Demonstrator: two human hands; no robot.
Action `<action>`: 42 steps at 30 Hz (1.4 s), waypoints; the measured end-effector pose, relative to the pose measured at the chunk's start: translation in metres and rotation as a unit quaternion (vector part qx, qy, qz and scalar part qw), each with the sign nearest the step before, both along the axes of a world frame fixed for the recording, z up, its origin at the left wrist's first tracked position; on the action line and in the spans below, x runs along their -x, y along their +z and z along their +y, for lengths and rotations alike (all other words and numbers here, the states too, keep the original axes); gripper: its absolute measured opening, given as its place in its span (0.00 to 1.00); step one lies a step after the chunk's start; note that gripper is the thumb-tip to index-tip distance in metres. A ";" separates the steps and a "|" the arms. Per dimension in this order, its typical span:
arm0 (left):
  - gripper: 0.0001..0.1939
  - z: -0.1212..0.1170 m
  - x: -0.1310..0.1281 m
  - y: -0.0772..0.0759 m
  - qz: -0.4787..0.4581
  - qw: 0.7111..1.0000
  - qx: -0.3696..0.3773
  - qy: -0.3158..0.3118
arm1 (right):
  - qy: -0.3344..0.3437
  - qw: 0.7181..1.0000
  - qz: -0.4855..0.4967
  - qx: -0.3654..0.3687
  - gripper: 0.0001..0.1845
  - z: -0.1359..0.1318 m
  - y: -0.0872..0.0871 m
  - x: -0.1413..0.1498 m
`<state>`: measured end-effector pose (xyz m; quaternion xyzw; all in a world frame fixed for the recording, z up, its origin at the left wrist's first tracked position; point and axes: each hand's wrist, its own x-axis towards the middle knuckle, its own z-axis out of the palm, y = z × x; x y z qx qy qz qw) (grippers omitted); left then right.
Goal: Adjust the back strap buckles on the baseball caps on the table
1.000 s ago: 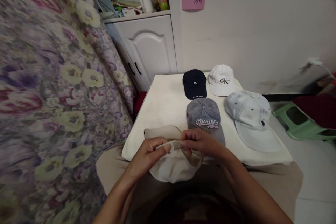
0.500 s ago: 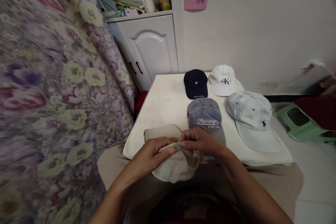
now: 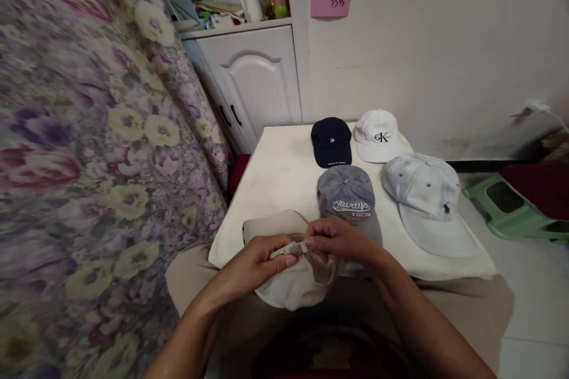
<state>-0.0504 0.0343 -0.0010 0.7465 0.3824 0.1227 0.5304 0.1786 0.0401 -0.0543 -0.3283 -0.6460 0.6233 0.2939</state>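
Observation:
A cream baseball cap lies upturned at the table's near edge, its brim pointing away from me. My left hand is closed on the left side of its back strap, thumb on top. The fingers of my right hand pinch the strap's other end, and a small pale tag or strap end shows between the two hands. Just beyond my right hand sits a grey cap with white lettering. Farther right is a pale blue denim cap with a small dark emblem.
A navy cap and a white cap sit at the back of the cloth-covered table. A floral curtain hangs at left. Behind stands a white cabinet; a green stool is at right.
The strap between my hands has turned, so a pale printed-looking piece now shows. Both hands stay in nearly the same place on the cream cap; the other caps have not moved.

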 end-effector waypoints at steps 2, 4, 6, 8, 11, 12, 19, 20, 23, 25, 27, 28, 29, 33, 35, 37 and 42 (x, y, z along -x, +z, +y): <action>0.15 0.000 -0.002 0.001 -0.003 1.000 -0.003 0.003 | 0.001 1.000 0.003 0.000 0.12 -0.001 0.002 0.001; 0.15 -0.001 -0.004 0.002 -0.019 1.000 0.008 0.012 | -0.001 1.000 0.005 0.000 0.11 -0.001 0.004 0.002; 0.15 -0.001 -0.005 0.001 -0.037 0.999 0.032 0.012 | -0.006 1.000 0.006 -0.001 0.11 -0.001 0.004 0.002; 0.15 -0.001 -0.005 0.002 -0.050 0.997 0.054 0.008 | -0.007 1.000 0.006 0.005 0.11 0.000 0.002 0.002; 0.15 0.001 -0.003 0.004 -0.054 0.996 0.073 -0.001 | -0.015 1.000 0.015 0.023 0.12 0.002 -0.002 0.003; 0.15 0.002 -0.002 0.004 -0.054 0.995 0.079 -0.003 | -0.021 0.999 0.020 0.028 0.12 0.002 -0.004 0.004; 0.16 0.002 0.003 0.004 -0.075 0.992 0.106 0.003 | -0.030 0.998 0.023 0.054 0.14 0.003 -0.007 0.006; 0.16 0.002 0.003 0.003 -0.077 0.991 0.110 0.007 | -0.026 0.998 0.025 0.056 0.14 0.004 -0.007 0.006; 0.15 0.004 0.004 0.001 -0.077 0.987 0.138 0.008 | -0.026 0.997 0.032 0.061 0.13 0.003 -0.005 0.007; 0.16 0.007 0.006 0.001 -0.074 0.984 0.159 -0.010 | -0.030 0.997 0.038 0.058 0.13 0.003 -0.004 0.008; 0.17 0.010 0.008 0.002 -0.070 0.982 0.171 -0.027 | -0.033 0.997 0.048 0.052 0.13 0.003 -0.002 0.010; 0.17 0.011 0.009 0.003 -0.069 0.983 0.170 -0.029 | -0.036 0.997 0.054 0.049 0.14 0.003 -0.001 0.011; 0.18 0.013 0.010 0.005 -0.069 0.983 0.166 -0.026 | -0.040 0.996 0.061 0.046 0.14 0.003 0.000 0.012; 0.19 0.016 0.013 0.016 -0.067 0.989 0.132 -0.009 | -0.051 0.994 0.084 0.043 0.14 0.007 0.010 0.014; 0.19 0.016 0.013 0.024 -0.058 0.991 0.119 -0.010 | -0.030 0.995 0.082 0.045 0.14 0.009 0.018 0.014; 0.19 0.015 0.013 0.031 -0.054 0.993 0.104 -0.013 | 0.002 0.997 0.073 0.039 0.14 0.011 0.027 0.014; 0.18 0.015 0.013 0.047 -0.065 0.994 0.090 -0.016 | 0.039 0.994 0.099 0.032 0.13 0.011 0.041 0.017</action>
